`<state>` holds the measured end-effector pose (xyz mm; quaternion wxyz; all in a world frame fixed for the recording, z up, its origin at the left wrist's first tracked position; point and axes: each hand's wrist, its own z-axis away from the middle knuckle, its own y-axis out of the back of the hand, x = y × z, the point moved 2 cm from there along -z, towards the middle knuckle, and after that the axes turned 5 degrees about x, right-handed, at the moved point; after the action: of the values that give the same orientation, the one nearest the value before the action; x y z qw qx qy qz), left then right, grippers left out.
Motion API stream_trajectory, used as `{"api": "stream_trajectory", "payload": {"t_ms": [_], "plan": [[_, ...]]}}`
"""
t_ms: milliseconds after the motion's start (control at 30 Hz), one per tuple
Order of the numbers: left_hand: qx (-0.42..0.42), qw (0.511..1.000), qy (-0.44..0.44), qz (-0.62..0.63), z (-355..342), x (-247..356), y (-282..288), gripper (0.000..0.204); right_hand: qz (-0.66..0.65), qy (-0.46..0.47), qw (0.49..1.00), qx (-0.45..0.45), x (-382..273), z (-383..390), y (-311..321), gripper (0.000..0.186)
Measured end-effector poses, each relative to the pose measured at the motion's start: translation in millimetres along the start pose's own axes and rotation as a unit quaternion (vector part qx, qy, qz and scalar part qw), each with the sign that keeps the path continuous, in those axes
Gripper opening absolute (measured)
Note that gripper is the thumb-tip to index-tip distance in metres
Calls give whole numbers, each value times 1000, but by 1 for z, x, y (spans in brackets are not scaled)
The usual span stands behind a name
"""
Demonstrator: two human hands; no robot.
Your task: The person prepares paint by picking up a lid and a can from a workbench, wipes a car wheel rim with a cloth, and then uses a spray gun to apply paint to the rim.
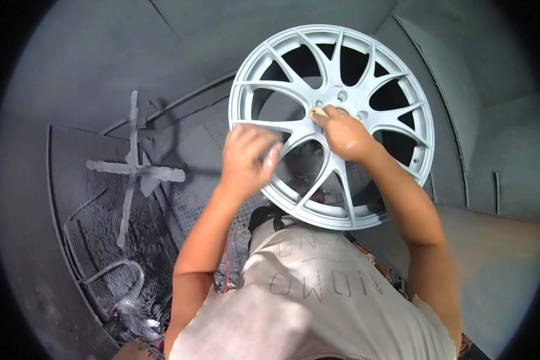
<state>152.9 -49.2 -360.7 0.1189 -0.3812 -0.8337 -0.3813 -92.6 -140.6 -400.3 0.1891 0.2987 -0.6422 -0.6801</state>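
A pale bluish-white car wheel rim [336, 198] with several forked spokes stands in front of me, its face toward me. My right hand [348, 137] is closed at the hub, with pale smudges on its back. Between its fingers and thumb sticks out a small tan folded piece [318, 114], which could be cloth or sandpaper, against the rim near a lug hole. At the rim's left edge is my left hand [247, 157], smeared by motion with its fingers bent. Whether it touches the rim or holds anything cannot be made out.
A grey-coated cross-shaped stand [133, 170] rises on the left. Behind it runs a dark grey wall [102, 66]. A grey hose [139, 279] curls at lower left, and a thin red cord [227, 258] runs by my left arm. A brownish panel [492, 264] lies at lower right.
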Motion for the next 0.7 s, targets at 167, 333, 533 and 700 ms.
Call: {"api": "stream_trajectory", "payload": {"t_ms": [167, 333, 533, 700], "plan": [[-17, 999, 16, 31, 5, -14, -7, 14, 12, 40, 998, -51, -21, 39, 26, 43], [-9, 999, 28, 27, 14, 4, -11, 12, -20, 45, 998, 38, -18, 34, 11, 42], [-22, 999, 33, 25, 20, 13, -15, 11, -6, 38, 999, 21, -17, 24, 17, 45], [-9, 997, 63, 37, 27, 9, -9, 11, -12, 29, 998, -48, -28, 42, 28, 48]]}}
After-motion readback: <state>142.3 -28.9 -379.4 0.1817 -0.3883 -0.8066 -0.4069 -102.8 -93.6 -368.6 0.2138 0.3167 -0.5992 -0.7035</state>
